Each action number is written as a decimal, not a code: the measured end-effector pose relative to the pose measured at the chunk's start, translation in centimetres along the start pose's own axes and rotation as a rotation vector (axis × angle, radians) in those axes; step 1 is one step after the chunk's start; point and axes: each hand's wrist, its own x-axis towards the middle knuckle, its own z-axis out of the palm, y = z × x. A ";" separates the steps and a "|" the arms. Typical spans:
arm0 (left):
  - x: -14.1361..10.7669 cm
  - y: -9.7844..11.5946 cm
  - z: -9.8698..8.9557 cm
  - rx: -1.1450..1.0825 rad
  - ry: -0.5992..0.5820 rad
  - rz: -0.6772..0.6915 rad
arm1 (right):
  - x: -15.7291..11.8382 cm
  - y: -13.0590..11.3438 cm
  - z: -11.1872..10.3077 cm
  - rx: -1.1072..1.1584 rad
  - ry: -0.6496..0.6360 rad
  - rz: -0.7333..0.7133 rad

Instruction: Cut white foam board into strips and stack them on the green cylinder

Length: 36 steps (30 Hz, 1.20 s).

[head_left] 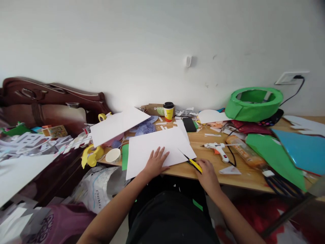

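Observation:
A white board (149,145) lies at the front edge of the wooden table, partly over another white piece. My left hand (156,162) rests flat on it with the fingers spread. In my right hand (208,174) is a yellow and black utility knife (195,165), its thin blade pointing up and left over the board's right part. The fingers of that hand are wrapped round the handle. A white glue gun (218,148) lies to the right of the knife, beside a small white triangular scrap (230,170).
Behind the board stand a lidded paper cup (168,112) and a black phone (189,124). A green ring-shaped piece (242,110), a bottle (245,151) and a blue sheet (302,149) fill the right. At left are a white bowl (113,156) and a second board (119,124).

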 end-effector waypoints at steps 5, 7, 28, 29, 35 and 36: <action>0.7 -0.2 -1.7 0.171 0.006 0.124 | 1.5 0.7 0.9 -0.009 -0.142 -0.107; 1.1 -0.7 -3.2 0.222 0.049 0.156 | 2.2 0.7 1.0 -0.009 -0.187 -0.129; -7.3 2.4 -9.9 0.109 0.569 0.465 | 17.0 1.4 -11.0 -0.244 -0.002 0.275; -8.2 3.2 -8.8 0.139 0.522 0.482 | 18.8 1.0 -11.1 -0.306 -0.044 0.254; -10.9 5.3 -3.1 0.221 0.324 0.534 | 24.8 -2.5 -3.7 -0.438 -0.272 0.198; -11.2 5.4 -2.7 0.233 0.308 0.540 | 25.2 -2.8 -2.1 -0.437 -0.280 0.206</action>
